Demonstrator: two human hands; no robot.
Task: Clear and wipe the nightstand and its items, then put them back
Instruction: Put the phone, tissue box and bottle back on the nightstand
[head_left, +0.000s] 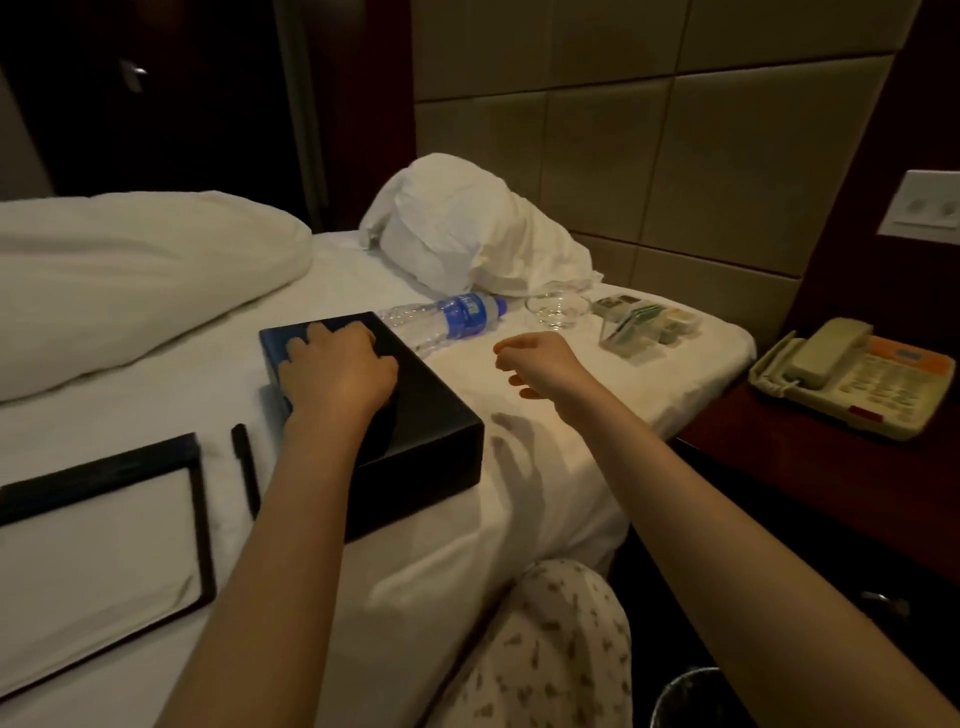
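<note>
A black box (431, 436) lies on the white bed (519, 519), and my left hand (335, 371) rests on its top with fingers spread flat. To the right of it my right hand (540, 358) hovers above the sheet, fingers loosely curled and holding nothing. Behind the box a plastic water bottle (447, 317) with a blue label lies on its side. A glass bowl (557, 310) and a clear holder with sachets (641, 325) stand near the bed's right edge. A black pen (245, 470) and a black-framed notepad (98, 540) lie to the left. The dark nightstand (810, 467) carries a beige telephone (852, 376).
A white pillow (130, 275) lies at the left and a bunched white pillow (467, 228) leans against the padded headboard (649, 156). A waste bin (685, 699) stands below near my patterned trouser leg (550, 660). A wall switch plate (922, 208) is at the right.
</note>
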